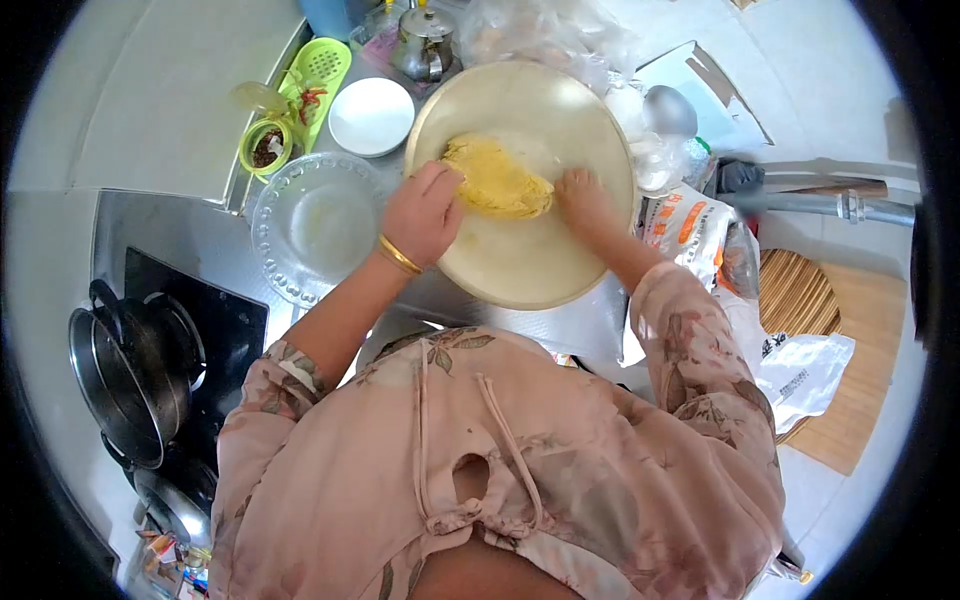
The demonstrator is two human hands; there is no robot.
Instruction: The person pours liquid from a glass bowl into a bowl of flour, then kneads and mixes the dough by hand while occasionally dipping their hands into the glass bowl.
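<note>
A lump of yellow dough (495, 178) with a rough surface lies in a large, wide cream-coloured basin (520, 270). My left hand (425, 212), with a gold bangle at the wrist, is at the basin's left rim, its fingers curled and touching the left end of the dough. Whether those fingers pinch the rim or the dough cannot be made out. My right hand (588, 205) is inside the basin at the dough's right end, fingers bent downward, their tips partly hidden.
Left of the basin are a clear glass bowl (320, 230), a white plate (371, 117), a green-lidded jar (267, 147) and a green tray (325, 65). A metal teapot (425, 42) stands behind. Bags (690, 225) lie right; a black wok (130, 385) sits far left.
</note>
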